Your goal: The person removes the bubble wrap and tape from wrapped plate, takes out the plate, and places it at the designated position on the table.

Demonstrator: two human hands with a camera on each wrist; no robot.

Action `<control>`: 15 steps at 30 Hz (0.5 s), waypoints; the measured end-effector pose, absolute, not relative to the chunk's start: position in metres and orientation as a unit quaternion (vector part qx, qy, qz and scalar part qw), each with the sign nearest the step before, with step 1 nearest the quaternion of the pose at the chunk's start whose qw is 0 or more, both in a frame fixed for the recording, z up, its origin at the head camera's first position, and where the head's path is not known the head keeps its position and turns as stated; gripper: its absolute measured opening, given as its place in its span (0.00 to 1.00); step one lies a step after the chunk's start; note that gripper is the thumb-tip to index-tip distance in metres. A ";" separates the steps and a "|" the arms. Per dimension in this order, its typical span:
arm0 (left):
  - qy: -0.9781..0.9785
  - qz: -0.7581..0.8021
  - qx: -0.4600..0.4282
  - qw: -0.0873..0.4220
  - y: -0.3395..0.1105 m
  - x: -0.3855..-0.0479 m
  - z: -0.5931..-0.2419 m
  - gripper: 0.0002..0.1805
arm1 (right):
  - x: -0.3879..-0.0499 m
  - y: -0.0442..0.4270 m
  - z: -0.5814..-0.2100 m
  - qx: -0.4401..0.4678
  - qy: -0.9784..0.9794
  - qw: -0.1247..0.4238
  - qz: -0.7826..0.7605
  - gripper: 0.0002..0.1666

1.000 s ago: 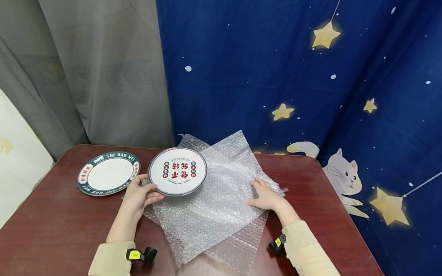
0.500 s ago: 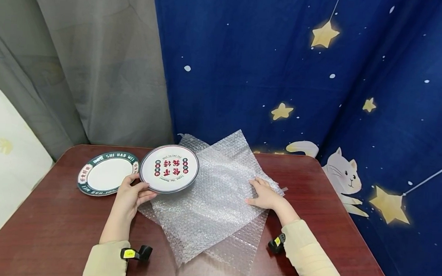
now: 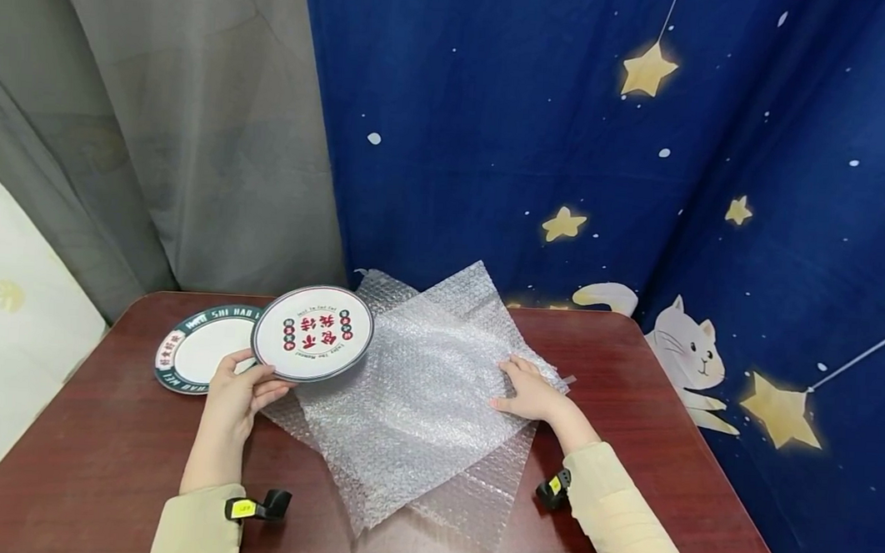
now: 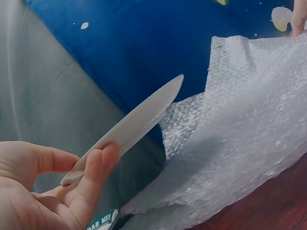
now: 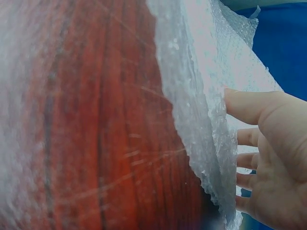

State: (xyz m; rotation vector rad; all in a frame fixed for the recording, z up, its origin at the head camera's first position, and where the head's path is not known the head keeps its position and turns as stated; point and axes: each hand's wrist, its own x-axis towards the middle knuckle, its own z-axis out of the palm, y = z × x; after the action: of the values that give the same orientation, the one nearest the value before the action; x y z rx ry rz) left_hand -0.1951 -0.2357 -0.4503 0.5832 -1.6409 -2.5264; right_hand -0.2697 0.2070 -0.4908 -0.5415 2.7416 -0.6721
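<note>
My left hand (image 3: pixel 239 393) pinches the near-left rim of a white round plate (image 3: pixel 313 333) with red characters and a dark edge. In the left wrist view this plate (image 4: pixel 132 124) appears edge-on and tilted, with the thumb on one face and fingers on the other. It is held above the table, over the left side of the bubble wrap (image 3: pixel 412 425). A second plate (image 3: pixel 209 344) with a green lettered rim lies to the left, its right part hidden behind the held one. My right hand (image 3: pixel 530 391) rests on the right part of the bubble wrap, fingers spread.
The bubble wrap lies in overlapping sheets on a dark red wooden table (image 3: pixel 627 487). Behind the table's far edge hang a grey curtain (image 3: pixel 217 131) and a blue curtain (image 3: pixel 480 128) with stars and a cat.
My left hand has carried the white plate leftward, so it now covers part of the green-rimmed plate. My right hand has stayed in place on the bubble wrap.
</note>
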 end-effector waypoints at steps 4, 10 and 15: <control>-0.530 -0.822 0.204 0.047 -0.241 -0.194 -0.450 0.19 | -0.270 0.207 -0.492 -0.187 0.945 0.132 -0.234 0.46; -0.511 -0.831 0.213 0.059 -0.247 -0.193 -0.448 0.20 | -0.270 0.207 -0.492 -0.186 0.945 0.131 -0.235 0.45; -0.494 -0.836 0.225 0.077 -0.252 -0.191 -0.446 0.20 | -0.269 0.207 -0.491 -0.189 0.944 0.128 -0.237 0.44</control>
State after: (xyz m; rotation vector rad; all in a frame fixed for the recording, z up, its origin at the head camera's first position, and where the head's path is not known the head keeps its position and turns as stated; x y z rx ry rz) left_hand -0.1905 -0.2521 -0.4462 0.6730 -1.4818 -2.5060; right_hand -0.2690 0.2070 -0.4911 -0.5492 2.7462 -0.6895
